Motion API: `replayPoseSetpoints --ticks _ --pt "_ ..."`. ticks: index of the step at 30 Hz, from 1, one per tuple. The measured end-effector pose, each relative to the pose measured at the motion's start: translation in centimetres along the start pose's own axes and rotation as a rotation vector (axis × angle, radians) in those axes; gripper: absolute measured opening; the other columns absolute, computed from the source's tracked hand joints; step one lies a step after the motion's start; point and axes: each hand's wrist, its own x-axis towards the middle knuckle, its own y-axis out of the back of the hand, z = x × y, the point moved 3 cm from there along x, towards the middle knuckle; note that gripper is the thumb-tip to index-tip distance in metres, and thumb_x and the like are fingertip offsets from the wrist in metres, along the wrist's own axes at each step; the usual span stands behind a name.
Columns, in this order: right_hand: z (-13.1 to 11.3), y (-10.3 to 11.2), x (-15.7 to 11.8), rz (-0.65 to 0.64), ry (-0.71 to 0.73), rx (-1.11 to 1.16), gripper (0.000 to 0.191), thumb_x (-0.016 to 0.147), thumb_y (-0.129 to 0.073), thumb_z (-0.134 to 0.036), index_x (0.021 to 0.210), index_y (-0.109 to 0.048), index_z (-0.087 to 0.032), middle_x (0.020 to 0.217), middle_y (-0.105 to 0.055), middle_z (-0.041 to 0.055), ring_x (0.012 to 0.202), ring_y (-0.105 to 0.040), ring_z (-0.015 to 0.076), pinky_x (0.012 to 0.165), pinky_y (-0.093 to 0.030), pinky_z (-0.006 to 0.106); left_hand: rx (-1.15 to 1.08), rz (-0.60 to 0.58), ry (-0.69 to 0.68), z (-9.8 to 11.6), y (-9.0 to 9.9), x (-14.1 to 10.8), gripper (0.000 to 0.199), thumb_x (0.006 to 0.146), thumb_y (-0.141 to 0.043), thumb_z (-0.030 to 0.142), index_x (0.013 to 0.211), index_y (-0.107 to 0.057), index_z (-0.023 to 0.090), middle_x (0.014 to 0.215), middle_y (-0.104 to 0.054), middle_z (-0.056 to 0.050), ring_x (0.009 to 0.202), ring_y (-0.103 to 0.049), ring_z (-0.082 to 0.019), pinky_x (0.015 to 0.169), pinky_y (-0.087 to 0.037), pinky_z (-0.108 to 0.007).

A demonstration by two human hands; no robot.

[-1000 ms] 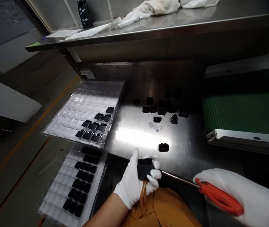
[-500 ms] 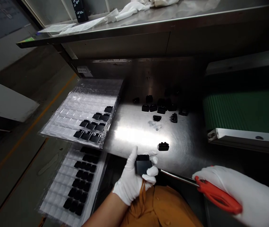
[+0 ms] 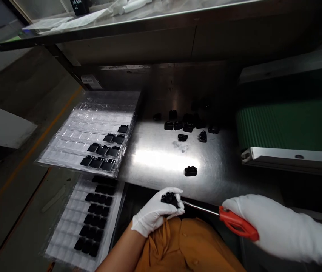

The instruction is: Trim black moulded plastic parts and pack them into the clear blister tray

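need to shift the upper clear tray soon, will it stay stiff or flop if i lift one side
The upper clear tray will probably flex, as it looks like thin, shiny plastic with crinkled edges. It may feel heavier on the right, where its black parts are gathered. They sit in open, shallow-looking pockets, so a steep tilt could spill them.

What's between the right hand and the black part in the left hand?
In the head view, the thin metal rod of the red-handled tool, its tip near the left hand.
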Motion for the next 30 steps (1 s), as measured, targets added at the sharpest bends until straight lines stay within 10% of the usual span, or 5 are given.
replayPoseSetpoints --ticks 15,24,30 --pt "-0.2 -0.8 0.2 -0.069 -0.010 -0.002 0.018 0.065 -0.055 -0.008 0.069 -0.057 -0.025 0.064 -0.063 -0.0015 0.060 -0.057 0.0171 0.055 -0.032 0.028 0.189 0.107 -0.114 -1.0 1.3 0.7 0.055 0.066 -0.075 0.014 0.118 -0.057 0.020 0.088 -0.054 0.003 0.059 -0.049 -0.004 0.054 -0.033 -0.020" --pt "-0.5 -1.0 0.4 -0.028 0.051 -0.012 0.021 0.065 -0.053 -0.006 0.070 -0.058 -0.025 0.065 -0.065 -0.0021 0.061 -0.058 0.0168 0.057 -0.033 0.028 0.949 0.415 -0.255 0.7 1.0 0.2 0.065 0.071 -0.067 0.018 0.133 -0.049 0.018 0.121 -0.060 -0.010 0.111 -0.057 -0.023 0.102 -0.042 -0.039" --pt "-0.1 -1.4 0.8 0.004 0.052 -0.047 0.022 0.063 -0.053 -0.005 0.069 -0.058 -0.025 0.065 -0.065 -0.0019 0.061 -0.058 0.0170 0.057 -0.033 0.029 1.298 0.485 -0.421 0.4 1.3 0.7 0.051 0.074 -0.067 0.021 0.123 -0.056 0.015 0.116 -0.064 -0.012 0.108 -0.060 -0.025 0.100 -0.047 -0.041"
